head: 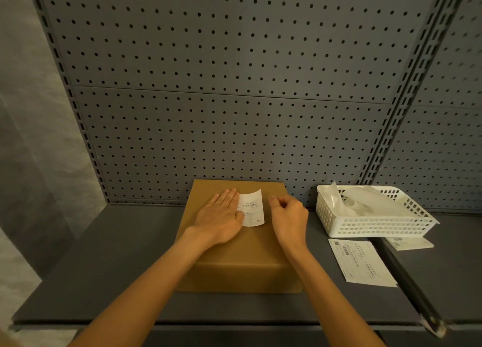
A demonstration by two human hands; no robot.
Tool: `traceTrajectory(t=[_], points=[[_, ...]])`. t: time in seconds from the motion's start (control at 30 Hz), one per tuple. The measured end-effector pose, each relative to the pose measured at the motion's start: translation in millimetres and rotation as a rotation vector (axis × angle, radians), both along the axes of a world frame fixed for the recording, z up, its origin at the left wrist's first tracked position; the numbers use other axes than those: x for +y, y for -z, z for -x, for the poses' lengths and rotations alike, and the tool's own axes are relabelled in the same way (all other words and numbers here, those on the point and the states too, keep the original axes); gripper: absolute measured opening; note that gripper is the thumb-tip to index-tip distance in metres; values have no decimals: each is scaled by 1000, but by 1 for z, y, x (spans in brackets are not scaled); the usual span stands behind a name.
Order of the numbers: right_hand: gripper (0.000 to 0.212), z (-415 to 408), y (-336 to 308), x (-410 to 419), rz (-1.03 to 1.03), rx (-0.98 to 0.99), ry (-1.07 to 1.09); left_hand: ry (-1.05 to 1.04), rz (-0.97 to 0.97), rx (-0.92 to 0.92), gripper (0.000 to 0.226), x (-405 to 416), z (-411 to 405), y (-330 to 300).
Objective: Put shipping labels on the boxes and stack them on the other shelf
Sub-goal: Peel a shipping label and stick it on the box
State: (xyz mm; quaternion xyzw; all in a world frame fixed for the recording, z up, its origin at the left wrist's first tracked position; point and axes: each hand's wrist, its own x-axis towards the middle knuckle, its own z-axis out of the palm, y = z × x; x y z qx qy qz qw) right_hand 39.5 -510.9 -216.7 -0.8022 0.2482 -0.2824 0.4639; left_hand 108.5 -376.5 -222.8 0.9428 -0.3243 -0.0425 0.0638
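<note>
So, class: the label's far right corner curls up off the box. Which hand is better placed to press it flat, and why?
The right hand. It hovers loosely curled just right of the label, nearest the lifted corner, while the left hand lies flat pinning the label's left edge to the box.

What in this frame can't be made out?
- Label print: too small, head view; its left part is under the left hand.
- Basket contents: covered by translucent sheets.
- Right hand: curled; whether it holds anything is unclear.
- Box far side: hidden.
</note>
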Motion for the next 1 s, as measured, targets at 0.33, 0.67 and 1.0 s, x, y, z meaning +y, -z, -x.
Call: traceTrajectory(t=[0.33,0.67,1.0], points=[[32,2,-1,0,-73,-106,31,121,54,48,57,-30,12,0],[41,2,-1,-3,-121,-160,74,188,79,94,54,-42,15,-2],[29,1,-2,-1,6,-40,4,53,25,42,52,43,-28,0]])
